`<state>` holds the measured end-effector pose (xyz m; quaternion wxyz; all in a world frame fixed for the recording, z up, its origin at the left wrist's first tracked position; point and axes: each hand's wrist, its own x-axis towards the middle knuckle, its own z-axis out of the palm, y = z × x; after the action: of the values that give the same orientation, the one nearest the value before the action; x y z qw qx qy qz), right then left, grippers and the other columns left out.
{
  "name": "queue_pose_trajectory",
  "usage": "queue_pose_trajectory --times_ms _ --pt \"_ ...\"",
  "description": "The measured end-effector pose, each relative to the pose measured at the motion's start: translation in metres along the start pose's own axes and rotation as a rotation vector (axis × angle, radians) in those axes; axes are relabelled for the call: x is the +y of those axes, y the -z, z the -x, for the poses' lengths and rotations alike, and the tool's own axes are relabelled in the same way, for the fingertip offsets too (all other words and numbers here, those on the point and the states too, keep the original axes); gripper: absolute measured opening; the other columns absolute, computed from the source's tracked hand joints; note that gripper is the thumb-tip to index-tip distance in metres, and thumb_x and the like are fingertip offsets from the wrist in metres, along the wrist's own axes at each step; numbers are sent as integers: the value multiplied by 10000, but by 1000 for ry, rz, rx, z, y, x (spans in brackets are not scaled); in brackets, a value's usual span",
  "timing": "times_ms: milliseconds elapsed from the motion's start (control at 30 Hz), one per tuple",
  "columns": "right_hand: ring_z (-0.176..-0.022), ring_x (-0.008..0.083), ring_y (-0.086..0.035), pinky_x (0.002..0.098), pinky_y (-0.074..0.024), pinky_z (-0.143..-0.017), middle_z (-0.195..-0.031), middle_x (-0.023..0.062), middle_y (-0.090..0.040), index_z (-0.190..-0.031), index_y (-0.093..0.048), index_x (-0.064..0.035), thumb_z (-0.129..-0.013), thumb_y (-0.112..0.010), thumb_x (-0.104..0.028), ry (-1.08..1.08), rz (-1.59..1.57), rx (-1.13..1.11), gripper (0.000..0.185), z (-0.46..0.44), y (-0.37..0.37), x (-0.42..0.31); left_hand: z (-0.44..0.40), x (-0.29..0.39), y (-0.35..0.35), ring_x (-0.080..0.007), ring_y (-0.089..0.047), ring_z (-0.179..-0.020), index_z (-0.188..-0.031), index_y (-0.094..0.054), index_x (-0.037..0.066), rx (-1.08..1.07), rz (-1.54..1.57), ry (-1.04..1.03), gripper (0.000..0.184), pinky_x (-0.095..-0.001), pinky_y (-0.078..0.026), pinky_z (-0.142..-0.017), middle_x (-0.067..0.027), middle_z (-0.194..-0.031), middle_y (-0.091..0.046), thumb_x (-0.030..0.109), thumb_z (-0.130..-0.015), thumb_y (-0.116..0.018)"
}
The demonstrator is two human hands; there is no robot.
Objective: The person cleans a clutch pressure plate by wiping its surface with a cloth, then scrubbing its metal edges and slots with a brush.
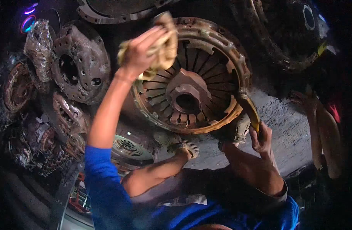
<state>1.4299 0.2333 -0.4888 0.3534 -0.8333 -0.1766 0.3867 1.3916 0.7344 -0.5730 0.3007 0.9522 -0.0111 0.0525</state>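
Note:
A large round clutch pressure plate (206, 122), rusty brown with radial spring fingers and a central hub (187, 86), stands in front of me. My left hand (139, 55) is closed around a crumpled yellowish cloth (166, 51), blurred by motion, over the plate's upper left rim. In my right hand (262, 140) is a yellow-handled tool (253, 114); its dark end is at the plate's lower right rim. The exact kind of that tool cannot be made out.
Greasy clutch parts (82, 63) are stacked at left, with a plastic-wrapped piece (39, 50) among them. A clutch disc (132, 147) lies below. Another large ring (275, 50) is at upper right. Another person's leg (325, 134) shows at right. Rough grey ground (283, 130) lies below the plate.

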Motion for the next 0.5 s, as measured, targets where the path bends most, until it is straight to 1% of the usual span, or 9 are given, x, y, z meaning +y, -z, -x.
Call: queue_pose_trajectory --times_ms 33,67,133,233,267,333,400,467,500 --pt "-544 349 -532 396 -427 -537 -649 155 -533 -858 -559 -2 -904 -675 -125 -4 8 -10 176 0 1 1 -23 3 -18 -312 -672 -1186 -1265 -685 40 13 3 -81 566 -380 -556 -1037 -174 -1283 -686 57 -718 -828" --pt "-546 351 -536 401 -430 -539 -650 156 -536 -855 -560 -1 -901 -680 -128 -4 17 -24 180 -1 2 1 -44 12 -30 -307 -653 -1218 -1331 -657 81 7 150 -98 557 -378 -527 -1061 -144 -1309 -680 -5 -785 -728" --pt "-556 355 -540 400 -438 -550 -660 159 -546 -863 -571 0 -903 -674 -125 1 93 -36 166 -3 8 -4 -52 19 -39 -300 -645 -1235 -1323 -655 66 -13 77 -41 535 -381 -525 -1064 -138 -1320 -676 33 -796 -737" --pt "-573 347 -555 392 -452 -570 -678 161 -563 -887 -590 1 -910 -659 -119 -3 107 -23 140 0 20 7 -8 2 -9 -281 -609 -1296 -1320 -653 51 32 63 -129 510 -394 -503 -1094 -129 -1372 -650 100 -821 -745" --pt "-580 342 -562 388 -457 -577 -685 162 -568 -896 -597 2 -913 -653 -116 -13 91 -9 132 4 21 10 14 -4 10 -291 -628 -1265 -1323 -658 58 -17 7 -60 606 -380 -508 -1094 -138 -1373 -644 64 -735 -801" --pt "-593 263 -566 365 -463 -591 -709 153 -588 -927 -610 5 -922 -640 -107 -81 73 8 116 5 18 5 60 -12 43 -303 -638 -1247 -1316 -665 52 -104 -44 127 530 -389 -521 -1067 -144 -1354 -656 -16 -792 -712" --pt "-601 225 -564 358 -461 -592 -713 146 -592 -951 -620 11 -923 -642 -108 -50 12 32 124 1 17 3 102 -27 55 -340 -682 -1166 -1241 -700 15 -109 -23 374 450 -411 -549 -998 -190 -1284 -685 -49 -796 -719" --pt "-593 204 -533 344 -448 -578 -704 137 -586 -1009 -630 20 -922 -642 -100 9 -29 27 148 -2 12 2 96 -19 60 -338 -681 -1172 -1272 -688 27 -119 -63 387 471 -402 -550 -1016 -195 -1285 -684 -59 -809 -706" --pt "-590 207 -528 343 -445 -574 -700 139 -582 -1008 -628 19 -921 -644 -101 13 -39 15 149 -4 8 2 83 -15 51 -317 -669 -1199 -1305 -674 42 -31 73 401 509 -382 -535 -1055 -181 -1294 -683 -86 -813 -696"
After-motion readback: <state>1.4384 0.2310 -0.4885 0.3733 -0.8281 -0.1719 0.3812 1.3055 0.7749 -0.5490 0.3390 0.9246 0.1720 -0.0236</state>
